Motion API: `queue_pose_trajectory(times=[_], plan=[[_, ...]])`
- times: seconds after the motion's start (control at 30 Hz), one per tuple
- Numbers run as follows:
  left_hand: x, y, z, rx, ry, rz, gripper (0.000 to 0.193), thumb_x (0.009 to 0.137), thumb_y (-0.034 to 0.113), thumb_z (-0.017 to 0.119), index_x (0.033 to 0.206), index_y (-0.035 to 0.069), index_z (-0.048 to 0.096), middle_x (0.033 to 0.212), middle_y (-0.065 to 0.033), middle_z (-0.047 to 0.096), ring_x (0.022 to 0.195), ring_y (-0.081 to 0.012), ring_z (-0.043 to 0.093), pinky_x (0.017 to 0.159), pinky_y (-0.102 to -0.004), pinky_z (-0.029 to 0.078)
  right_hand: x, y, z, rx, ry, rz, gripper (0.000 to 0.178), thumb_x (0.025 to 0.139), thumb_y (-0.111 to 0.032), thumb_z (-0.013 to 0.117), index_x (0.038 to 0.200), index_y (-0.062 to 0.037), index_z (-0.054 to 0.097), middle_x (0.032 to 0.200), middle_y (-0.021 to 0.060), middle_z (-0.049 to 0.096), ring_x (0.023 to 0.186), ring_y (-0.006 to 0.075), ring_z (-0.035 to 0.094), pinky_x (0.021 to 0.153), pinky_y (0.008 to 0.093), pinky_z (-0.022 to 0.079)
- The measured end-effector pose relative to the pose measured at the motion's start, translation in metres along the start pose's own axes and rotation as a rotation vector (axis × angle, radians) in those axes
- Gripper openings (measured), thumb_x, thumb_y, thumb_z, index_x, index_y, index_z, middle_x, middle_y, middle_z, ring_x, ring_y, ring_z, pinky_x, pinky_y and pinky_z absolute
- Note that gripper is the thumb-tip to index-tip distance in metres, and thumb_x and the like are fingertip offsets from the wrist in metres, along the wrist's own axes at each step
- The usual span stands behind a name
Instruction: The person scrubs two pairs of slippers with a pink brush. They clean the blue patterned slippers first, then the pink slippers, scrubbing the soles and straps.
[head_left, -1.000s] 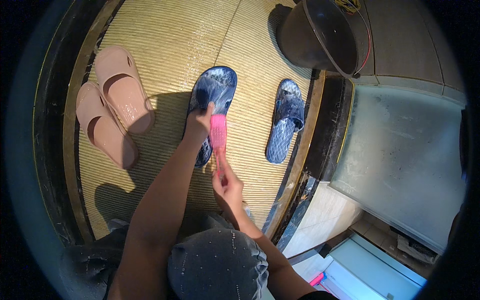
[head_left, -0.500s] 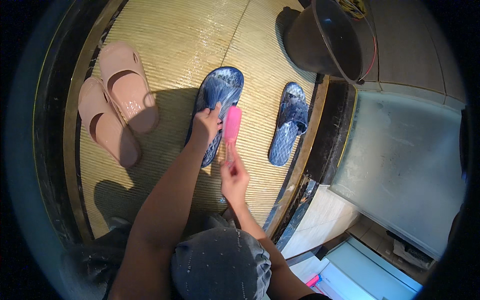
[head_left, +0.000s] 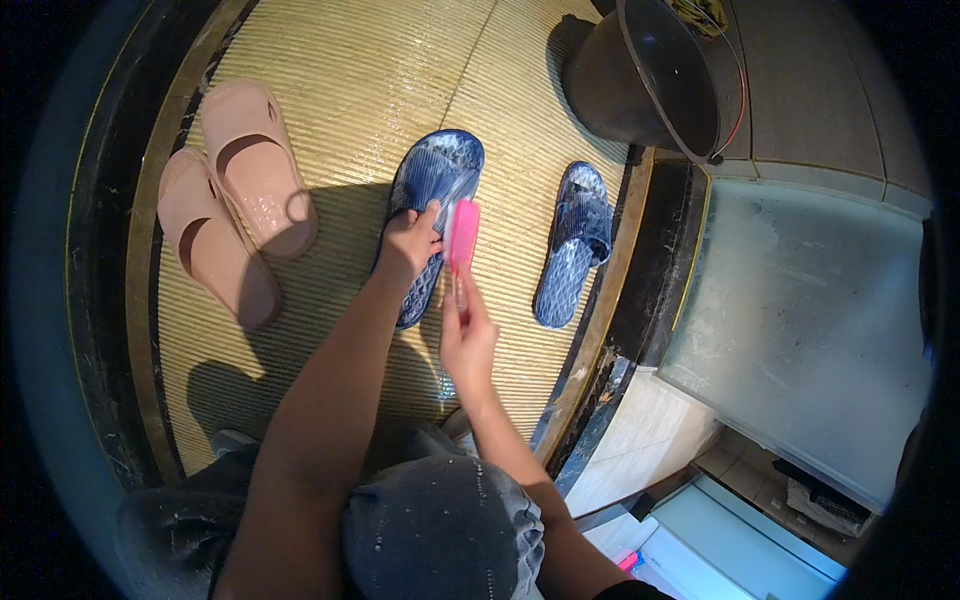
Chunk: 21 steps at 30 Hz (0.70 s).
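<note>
A blue slipper [head_left: 441, 165] with white foam on its strap and sole lies on the ribbed yellow floor, toe pointing away from me. My left hand [head_left: 411, 241] grips it at the strap, fingers reaching over the right edge. In my right hand [head_left: 468, 340] is a pink scrub brush [head_left: 463, 234], held by its clear handle. Its pale bristle side faces the right side of the slipper strap, at or against it. The other blue slipper [head_left: 566, 270], also foamy, stands apart to the right, near the floor's raised edge.
Two pink-beige slippers [head_left: 262, 190] sit side by side at the left, wet inside. A dark bucket [head_left: 640, 85] with a red-gripped wire handle leans at the back right. Along the right runs a dark stone ledge [head_left: 655, 260], with a frosted glass panel [head_left: 790, 320] beyond.
The brush has turned slightly, so its bristle side shows more, and shifted a little up the slipper's side. My left hand keeps its place on the slipper.
</note>
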<state>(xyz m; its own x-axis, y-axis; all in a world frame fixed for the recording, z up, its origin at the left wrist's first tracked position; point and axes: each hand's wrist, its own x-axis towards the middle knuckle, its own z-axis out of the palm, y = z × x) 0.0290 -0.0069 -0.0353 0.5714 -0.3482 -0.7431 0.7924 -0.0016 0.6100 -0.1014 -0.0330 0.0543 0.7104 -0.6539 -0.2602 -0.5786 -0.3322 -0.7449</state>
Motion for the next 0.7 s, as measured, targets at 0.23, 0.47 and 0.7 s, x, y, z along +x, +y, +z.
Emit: queue_pose_trajectory(times=[0.23, 0.47, 0.7], plan=[[-0.008, 0.004, 0.005, -0.078, 0.034, 0.028, 0.058, 0.09, 0.044, 0.063, 0.1, -0.013, 0.056, 0.079, -0.0208, 0.057, 0.066, -0.0237, 0.061, 0.063, -0.0308, 0.058, 0.044, 0.01, 0.003, 0.13, 0.072, -0.042, 0.04, 0.094, -0.009, 0.054, 0.134, -0.0014, 0.052, 0.092, 0.016, 0.07, 0.067, 0.0103, 0.06, 0.057, 0.0274, 0.047], [0.034, -0.028, -0.024, 0.318, -0.016, 0.162, 0.054, 0.091, 0.042, 0.061, 0.102, -0.011, 0.058, 0.081, -0.0205, 0.058, 0.075, -0.0251, 0.061, 0.065, -0.0326, 0.058, 0.0, -0.009, 0.009, -0.043, 0.033, -0.093, 0.041, 0.091, -0.009, 0.056, 0.132, -0.004, 0.054, 0.073, 0.0224, 0.064, 0.058, 0.0307, 0.065, 0.055, 0.0355, 0.051], [-0.003, 0.0, 0.003, -0.03, -0.002, 0.061, 0.053, 0.091, 0.043, 0.061, 0.11, -0.006, 0.058, 0.091, -0.0169, 0.06, 0.079, -0.0235, 0.062, 0.072, -0.0356, 0.057, 0.052, 0.0, 0.002, -0.025, 0.108, -0.128, 0.038, 0.09, -0.009, 0.056, 0.127, -0.0032, 0.058, 0.076, 0.0242, 0.065, 0.058, 0.0327, 0.065, 0.053, 0.0389, 0.05]])
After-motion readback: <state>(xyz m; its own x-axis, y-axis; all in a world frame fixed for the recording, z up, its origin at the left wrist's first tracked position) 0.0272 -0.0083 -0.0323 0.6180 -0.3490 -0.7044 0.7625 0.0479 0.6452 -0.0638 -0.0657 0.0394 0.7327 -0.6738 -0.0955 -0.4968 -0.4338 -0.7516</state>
